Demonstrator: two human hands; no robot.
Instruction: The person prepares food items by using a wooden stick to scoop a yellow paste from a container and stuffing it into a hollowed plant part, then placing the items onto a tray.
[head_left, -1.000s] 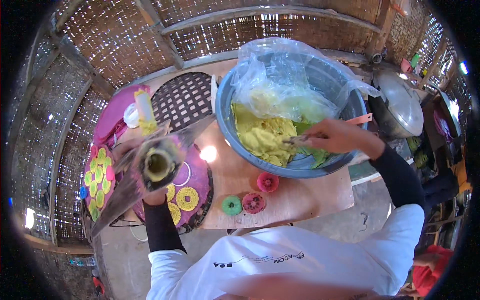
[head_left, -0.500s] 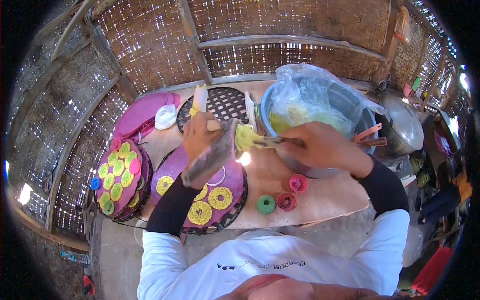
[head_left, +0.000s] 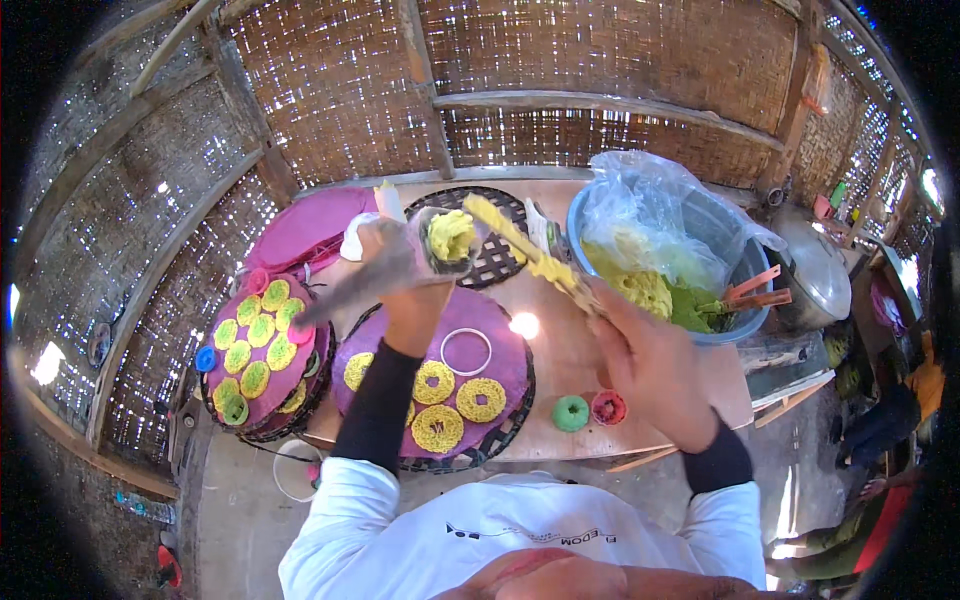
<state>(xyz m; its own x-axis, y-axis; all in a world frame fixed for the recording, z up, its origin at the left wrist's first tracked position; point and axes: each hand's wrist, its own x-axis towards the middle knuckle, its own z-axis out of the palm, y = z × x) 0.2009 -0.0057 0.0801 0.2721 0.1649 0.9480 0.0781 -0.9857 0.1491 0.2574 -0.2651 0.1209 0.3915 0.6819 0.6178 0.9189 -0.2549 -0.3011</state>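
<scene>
Now: a stick of yellow noodles over the purple tray

Now the right hand [head_left: 650,365] is closed around the near end of a long flat stick [head_left: 525,250] coated with yellow noodle strands. Its long axis runs on a slant — from the hand at the lower right up and away to the upper left, its far tip pointing toward the small cup [head_left: 450,240] in the left hand [head_left: 395,275]. The left hand is wrapped around that cup, which is filled with yellow noodles and held above the far edge of the purple-covered round tray [head_left: 500,345]. On the tray lie several yellow noodle rings and one bare white ring mould [head_left: 466,351].

Half a second ago both hands sat closer together over the table's middle, the right hand's fingers right at the cup; the stick has since swung out and reads clearly as one long line, and the view has shifted so the blue basin [head_left: 735,235] with its plastic liner sits farther right.

A second tray [head_left: 262,350] of rings stands to the left — a green ring [head_left: 571,412] and a red one [head_left: 608,407] rest on the wooden table [head_left: 560,360].
</scene>
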